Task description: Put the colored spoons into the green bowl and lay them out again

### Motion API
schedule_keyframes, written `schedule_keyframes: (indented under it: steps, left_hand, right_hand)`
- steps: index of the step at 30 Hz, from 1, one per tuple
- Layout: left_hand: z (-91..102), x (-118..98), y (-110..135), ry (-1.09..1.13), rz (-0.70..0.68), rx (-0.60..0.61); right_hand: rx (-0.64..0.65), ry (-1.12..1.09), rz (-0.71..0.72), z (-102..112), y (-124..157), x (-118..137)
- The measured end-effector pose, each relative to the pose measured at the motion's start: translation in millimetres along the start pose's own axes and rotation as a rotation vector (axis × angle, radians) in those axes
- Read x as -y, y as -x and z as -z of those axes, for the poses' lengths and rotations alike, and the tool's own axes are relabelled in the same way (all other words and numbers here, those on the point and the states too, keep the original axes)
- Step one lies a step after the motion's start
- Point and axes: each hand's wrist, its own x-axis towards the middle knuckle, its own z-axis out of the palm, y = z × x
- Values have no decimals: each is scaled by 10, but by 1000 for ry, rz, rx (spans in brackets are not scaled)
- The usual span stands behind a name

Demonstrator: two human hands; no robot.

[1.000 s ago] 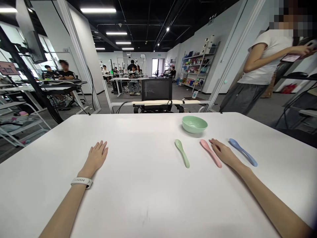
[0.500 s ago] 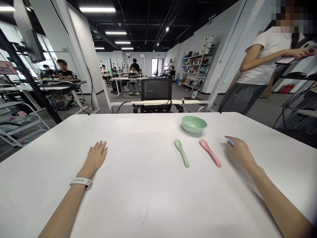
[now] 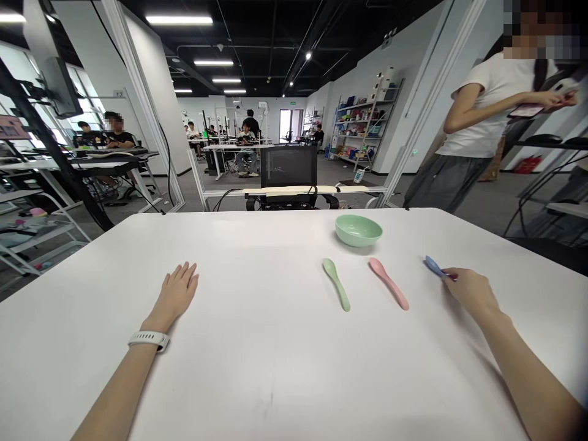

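Note:
My right hand (image 3: pixel 473 294) is closed on the handle of a blue spoon (image 3: pixel 432 266) at the right of the white table (image 3: pixel 257 367). The spoon's bowl points away to the left, and its handle is mostly hidden by my fingers. To its left lies a pink spoon (image 3: pixel 388 283), then a green spoon (image 3: pixel 337 284), both flat on the table. Behind them stands a light green bowl (image 3: pixel 358 230); no contents show in it. My left hand (image 3: pixel 177 291) rests palm down on the left of the table, fingers stretched out, holding nothing.
A black mesh chair (image 3: pixel 289 166) stands beyond the table's far edge. At the right, a person in a white shirt (image 3: pixel 493 98) stands holding a phone. Metal frame posts (image 3: pixel 404 147) rise behind the table, and a white cart (image 3: pixel 43 229) is at the left.
My right hand has drawn back to the right and toward me, its fingers closing on the blue spoon, whose bowl now shows. My left hand stays in place.

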Motion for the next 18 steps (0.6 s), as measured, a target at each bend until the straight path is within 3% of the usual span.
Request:
schedule_keyframes:
  steps: [6,11,15,18]
  left_hand:
    - [-19,-8,7,-5,6,-17]
    - [-47,5,-6,9,0,-35]
    - [-42,9,-12,11,2,-32]
    - [-46,11,-9,13,9,-15]
  right_hand:
    - [-23,-114,-34,225,71,426]
    - [-13,-136,137,348,-60,1103]
    - [126,-6,333,274,-282,1627]
    - [194,96,391,112,-438,1934]
